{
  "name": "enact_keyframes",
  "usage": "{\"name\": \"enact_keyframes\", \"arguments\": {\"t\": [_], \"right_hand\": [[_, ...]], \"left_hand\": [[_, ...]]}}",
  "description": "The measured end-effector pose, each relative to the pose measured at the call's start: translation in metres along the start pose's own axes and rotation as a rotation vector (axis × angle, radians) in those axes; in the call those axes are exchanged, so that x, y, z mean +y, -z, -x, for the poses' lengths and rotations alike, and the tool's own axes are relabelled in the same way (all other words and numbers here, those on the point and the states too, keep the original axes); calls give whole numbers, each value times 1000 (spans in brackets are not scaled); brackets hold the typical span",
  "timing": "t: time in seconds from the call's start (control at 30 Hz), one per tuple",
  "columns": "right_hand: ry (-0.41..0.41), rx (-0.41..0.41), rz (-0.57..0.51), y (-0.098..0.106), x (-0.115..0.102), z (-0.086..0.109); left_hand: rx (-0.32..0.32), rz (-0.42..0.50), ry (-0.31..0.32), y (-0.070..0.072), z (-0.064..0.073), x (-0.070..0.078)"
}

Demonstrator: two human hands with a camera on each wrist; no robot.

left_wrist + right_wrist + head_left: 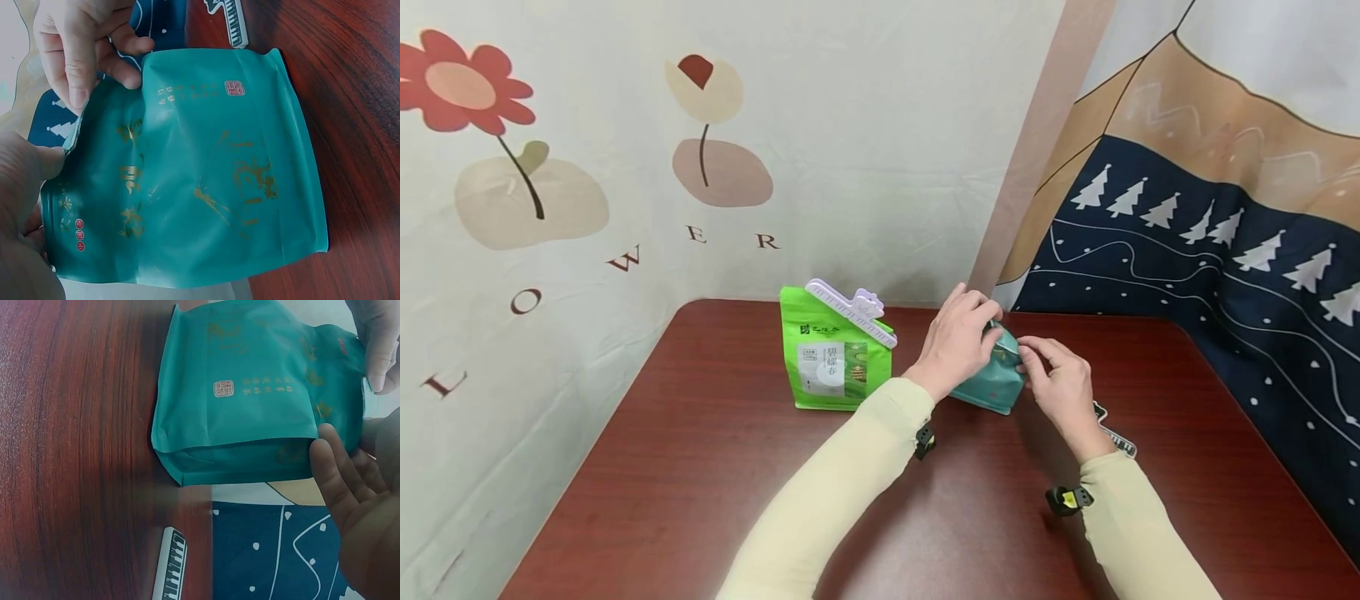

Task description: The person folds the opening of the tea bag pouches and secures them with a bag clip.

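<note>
A teal foil tea bag (987, 385) with gold lettering stands on the table, its top between both hands. My left hand (958, 340) grips the top edge at its left side, thumb on the near face in the left wrist view. At the right side of the top, my right hand (1062, 390) pinches the edge between thumb and fingers. A pale strip of the bag's mouth (73, 137) shows between the hands. The bag's upper part bends away from its fuller lower body (250, 381).
To the left stands a bright green tea bag (820, 367) with a lilac clip (850, 312) slanting across its top corner. A piano-key patterned clip (1122, 442) lies on the dark red table (700, 483) beside my right wrist. Printed cloth (880, 150) hangs behind.
</note>
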State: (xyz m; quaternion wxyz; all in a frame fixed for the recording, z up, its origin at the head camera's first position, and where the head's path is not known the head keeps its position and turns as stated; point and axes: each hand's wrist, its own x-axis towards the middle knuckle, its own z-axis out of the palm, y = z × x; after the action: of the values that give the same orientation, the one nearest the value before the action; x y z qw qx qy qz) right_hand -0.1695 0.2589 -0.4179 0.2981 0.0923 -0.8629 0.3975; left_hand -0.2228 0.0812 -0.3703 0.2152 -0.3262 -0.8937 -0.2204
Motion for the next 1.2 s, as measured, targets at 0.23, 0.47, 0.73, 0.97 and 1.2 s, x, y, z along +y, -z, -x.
{"name": "enact_keyframes", "arguments": {"t": [0.23,0.47,0.73,0.97,1.2], "right_hand": [[-12,-40,26,-1,-2,-1],[-50,-101,49,-1,-4,-5],[-52,-51,113,-4,-4,-7],[-38,-51,125,-4,-6,-9],[24,-36,136,-2,-8,-13]], "left_hand": [[-3,-28,-24,-1,0,-4],[-25,-69,-49,1,-2,-6],[-21,-129,-87,-1,-2,-5],[8,-148,-74,-2,-3,-1],[-9,-135,-28,0,-5,1]]}}
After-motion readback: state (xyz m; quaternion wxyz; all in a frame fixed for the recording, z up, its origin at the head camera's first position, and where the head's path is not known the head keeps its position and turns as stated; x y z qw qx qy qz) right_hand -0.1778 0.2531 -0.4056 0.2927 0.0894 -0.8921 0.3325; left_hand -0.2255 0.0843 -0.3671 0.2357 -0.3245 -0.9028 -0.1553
